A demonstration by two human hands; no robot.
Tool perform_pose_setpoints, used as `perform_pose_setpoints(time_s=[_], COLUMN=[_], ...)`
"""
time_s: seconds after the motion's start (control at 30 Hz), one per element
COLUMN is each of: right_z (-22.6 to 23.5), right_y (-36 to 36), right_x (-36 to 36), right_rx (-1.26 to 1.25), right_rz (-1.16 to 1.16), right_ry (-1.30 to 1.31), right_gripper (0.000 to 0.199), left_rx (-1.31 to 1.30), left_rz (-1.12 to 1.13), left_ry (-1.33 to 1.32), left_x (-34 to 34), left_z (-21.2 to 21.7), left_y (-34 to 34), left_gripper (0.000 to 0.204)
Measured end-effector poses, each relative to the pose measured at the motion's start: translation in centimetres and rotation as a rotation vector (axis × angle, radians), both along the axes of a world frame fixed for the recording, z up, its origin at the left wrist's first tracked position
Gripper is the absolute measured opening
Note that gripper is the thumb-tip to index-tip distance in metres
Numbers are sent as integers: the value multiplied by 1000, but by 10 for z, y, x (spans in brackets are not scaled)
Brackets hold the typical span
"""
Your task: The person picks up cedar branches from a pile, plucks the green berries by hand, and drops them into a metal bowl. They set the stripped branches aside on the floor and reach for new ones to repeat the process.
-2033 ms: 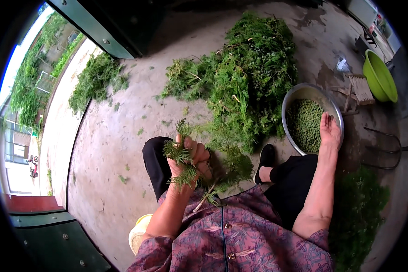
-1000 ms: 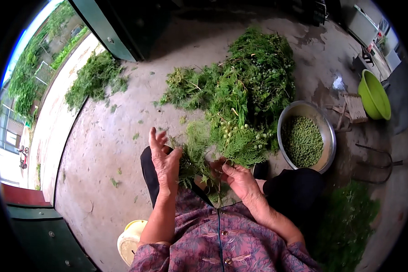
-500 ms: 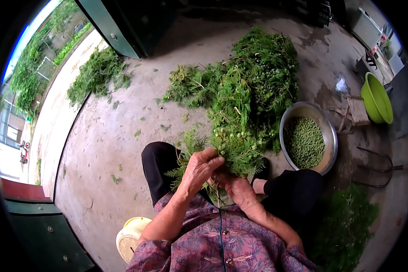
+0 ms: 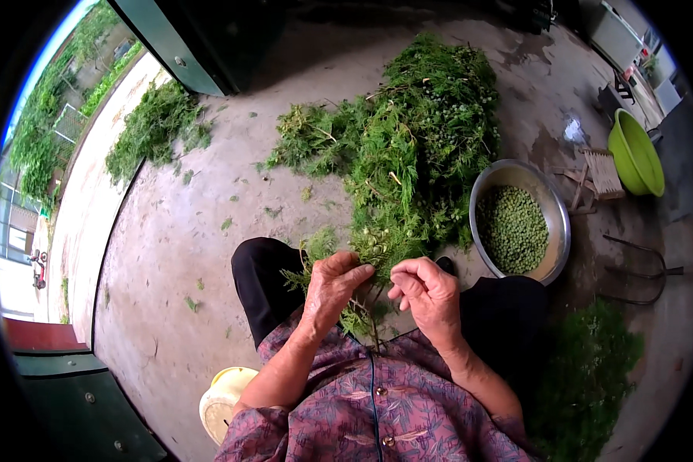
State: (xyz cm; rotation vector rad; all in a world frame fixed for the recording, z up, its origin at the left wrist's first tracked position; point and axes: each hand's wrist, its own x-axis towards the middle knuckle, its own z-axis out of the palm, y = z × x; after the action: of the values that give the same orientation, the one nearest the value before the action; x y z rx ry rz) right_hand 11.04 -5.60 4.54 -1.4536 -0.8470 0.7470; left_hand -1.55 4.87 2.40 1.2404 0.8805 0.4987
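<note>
From my remote feed, both hands work 1 leafy green sprig held over the lap: the left hand is closed around its stems, while the right hand pinches narrowly at its tip, apparently stripping small green pods. I judge the picking step is under way; the next move calls for a clean pluck and a short reach right to the steel bowl of green pods. Beyond lies the heap of cut greens on a bare concrete floor, a lime-green basin and an open doorway's green door.
</note>
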Motion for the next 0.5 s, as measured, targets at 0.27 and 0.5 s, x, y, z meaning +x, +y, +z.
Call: perform_pose_setpoints(time_s=[0.27,0.5], right_z=[-26,-30], right_y=[17,8], right_x=[0,9], right_rx=[-57,-94], right_rz=[38,79], right_ry=[-56,748], right_gripper=[14,14], left_rx=[12,-148], left_rz=[-68,-99], left_ry=[-3,-110], left_x=[2,1], left_z=[8,7], left_y=[-5,-5], left_gripper=[16,13])
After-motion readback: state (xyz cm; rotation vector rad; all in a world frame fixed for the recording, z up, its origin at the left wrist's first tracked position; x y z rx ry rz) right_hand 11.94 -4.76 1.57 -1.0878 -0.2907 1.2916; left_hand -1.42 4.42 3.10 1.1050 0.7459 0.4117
